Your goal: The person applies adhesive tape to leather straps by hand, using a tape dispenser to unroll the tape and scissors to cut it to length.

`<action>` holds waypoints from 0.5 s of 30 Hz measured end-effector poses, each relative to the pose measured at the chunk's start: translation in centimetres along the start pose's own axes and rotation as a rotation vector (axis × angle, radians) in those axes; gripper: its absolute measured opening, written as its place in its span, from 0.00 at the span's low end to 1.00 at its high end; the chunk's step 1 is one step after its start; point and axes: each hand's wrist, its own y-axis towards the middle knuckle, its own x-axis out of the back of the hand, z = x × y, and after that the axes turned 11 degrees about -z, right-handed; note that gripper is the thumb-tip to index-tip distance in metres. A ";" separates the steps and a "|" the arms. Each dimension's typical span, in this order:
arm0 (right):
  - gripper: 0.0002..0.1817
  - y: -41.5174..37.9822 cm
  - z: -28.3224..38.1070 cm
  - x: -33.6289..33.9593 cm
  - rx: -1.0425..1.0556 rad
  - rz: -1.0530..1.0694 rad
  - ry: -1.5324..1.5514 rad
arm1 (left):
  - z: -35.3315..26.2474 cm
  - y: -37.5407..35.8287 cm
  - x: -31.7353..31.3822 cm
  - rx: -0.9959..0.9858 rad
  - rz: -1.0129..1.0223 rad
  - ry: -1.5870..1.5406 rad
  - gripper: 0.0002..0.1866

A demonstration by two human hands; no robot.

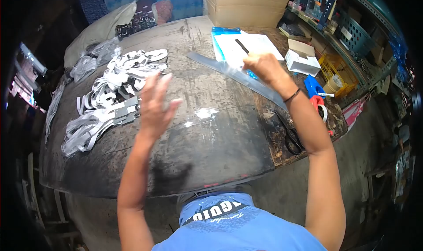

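Observation:
My left hand (156, 103) hovers over the table with its fingers apart, just right of a pile of white and grey straps (116, 81). Nothing is in it. My right hand (266, 68) is closed around a thin dark stick-like tool (241, 45), whose end points up and to the left. Below that hand lie white paper sheets (269, 46) and blue plastic, with a long clear ruler-like strip (246, 80) running diagonally beside them. Black-handled scissors (292, 140) rest near the table's right edge.
A white box (303, 62), a blue tape dispenser (313, 86) and a red tape dispenser (318, 104) stand at the right. A large cardboard box (249, 6) is at the back. Shelves with a teal basket (354, 35) line the right side. Clear plastic bags (83, 68) lie far left.

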 end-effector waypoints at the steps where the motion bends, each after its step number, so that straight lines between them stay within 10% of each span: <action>1: 0.03 0.9 2.7 0.9 0.052 -0.006 0.066 | -2.1 1.2 -1.5 -0.033 0.033 0.029 0.39; 5: 0.06 0.9 10.8 3.4 0.147 0.086 -0.070 | -7.4 1.4 -8.7 -0.010 0.068 -0.214 0.42; 10: 0.06 -4.5 10.9 7.6 -0.073 0.116 0.026 | -9.5 -3.8 -11.9 0.179 0.250 -0.472 0.09; 15: 0.05 -8.1 10.6 12.5 -0.460 0.104 0.197 | -11.1 -7.1 -11.9 0.224 0.184 -0.519 0.07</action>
